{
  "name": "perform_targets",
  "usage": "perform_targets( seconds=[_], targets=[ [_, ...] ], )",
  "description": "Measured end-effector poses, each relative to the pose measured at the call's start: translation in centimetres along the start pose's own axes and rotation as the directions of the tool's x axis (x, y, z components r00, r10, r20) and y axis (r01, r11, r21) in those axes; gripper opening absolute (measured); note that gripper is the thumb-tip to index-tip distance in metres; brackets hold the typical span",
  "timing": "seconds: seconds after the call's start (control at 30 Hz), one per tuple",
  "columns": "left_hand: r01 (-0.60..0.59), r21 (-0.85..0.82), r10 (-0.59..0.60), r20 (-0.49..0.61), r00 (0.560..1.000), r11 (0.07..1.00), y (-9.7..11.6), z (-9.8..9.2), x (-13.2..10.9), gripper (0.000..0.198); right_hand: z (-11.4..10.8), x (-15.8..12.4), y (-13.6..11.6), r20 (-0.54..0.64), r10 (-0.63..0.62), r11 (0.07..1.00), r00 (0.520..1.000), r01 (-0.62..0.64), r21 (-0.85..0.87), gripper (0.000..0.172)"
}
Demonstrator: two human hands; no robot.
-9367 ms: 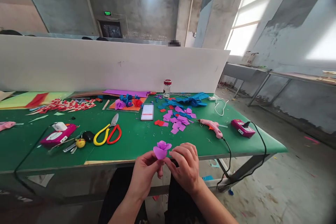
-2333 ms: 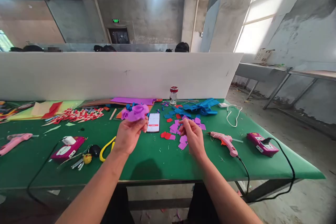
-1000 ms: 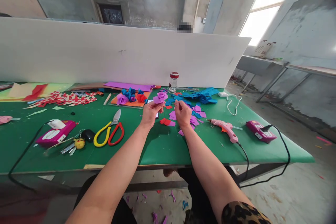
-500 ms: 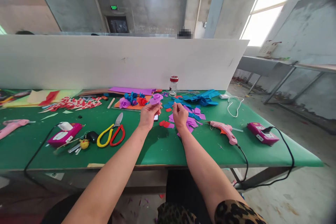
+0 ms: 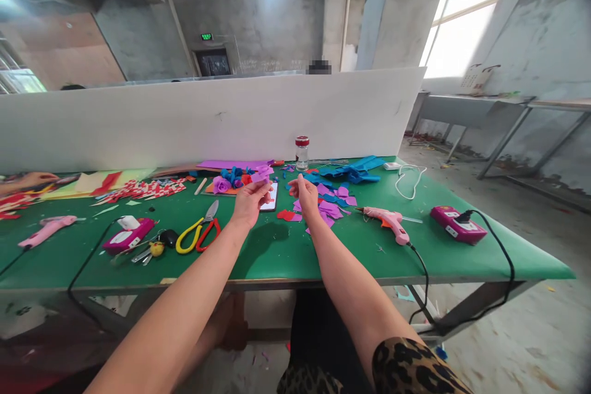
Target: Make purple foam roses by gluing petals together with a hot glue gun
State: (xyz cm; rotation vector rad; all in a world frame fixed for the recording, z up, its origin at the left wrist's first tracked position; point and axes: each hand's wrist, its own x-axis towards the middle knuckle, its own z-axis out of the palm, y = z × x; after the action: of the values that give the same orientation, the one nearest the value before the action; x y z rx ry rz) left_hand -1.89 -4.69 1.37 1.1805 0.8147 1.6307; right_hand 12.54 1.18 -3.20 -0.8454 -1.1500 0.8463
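My left hand (image 5: 248, 199) is stretched out over the green table (image 5: 286, 255), its fingers closed round a purple foam rose (image 5: 262, 173). The rose hovers close to the finished purple, blue and red roses (image 5: 231, 180) on an orange sheet. My right hand (image 5: 305, 195) is raised beside it with fingertips pinched together; whether anything is in the pinch I cannot make out. Below and right of that hand lie loose purple petals (image 5: 329, 204) and red scraps (image 5: 287, 215). A phone (image 5: 271, 198) lies between my hands.
A pink glue gun (image 5: 388, 223) and a magenta power unit (image 5: 457, 226) lie to the right, scissors (image 5: 199, 235) and keys to the left. A glass jar (image 5: 301, 153) stands by the white divider (image 5: 184, 120). Another person's hand (image 5: 28, 180) shows at far left.
Both arms have reached farther across the table. The purple rose has moved from near my lap to beside the finished roses. My right hand rose off the petals.
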Motion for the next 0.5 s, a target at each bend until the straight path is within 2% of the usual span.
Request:
perform_targets(
  seconds=[0.2, 0.4, 0.5],
  targets=[
    [0.025, 0.017, -0.025, 0.018, 1.000, 1.000, 0.4, 1.3, 1.1, 0.028, -0.1, -0.2, -0.7, -0.099, 0.064, 0.994, 0.993, -0.054, 0.099, 0.062],
    [0.052, 0.015, -0.053, 0.075, 0.996, 0.999, -0.9, 2.9, 5.5, 0.021, 2.0, -0.7, -0.7, -0.338, 0.133, 0.987, 0.932, -0.095, 0.127, 0.061],
    [0.077, 0.000, -0.077, 0.102, 0.992, 0.997, -1.6, 3.2, 7.6, 0.020, 3.5, -1.1, -0.5, -0.358, 0.161, 0.979, 0.920, -0.103, 0.175, 0.057]
  ],
)
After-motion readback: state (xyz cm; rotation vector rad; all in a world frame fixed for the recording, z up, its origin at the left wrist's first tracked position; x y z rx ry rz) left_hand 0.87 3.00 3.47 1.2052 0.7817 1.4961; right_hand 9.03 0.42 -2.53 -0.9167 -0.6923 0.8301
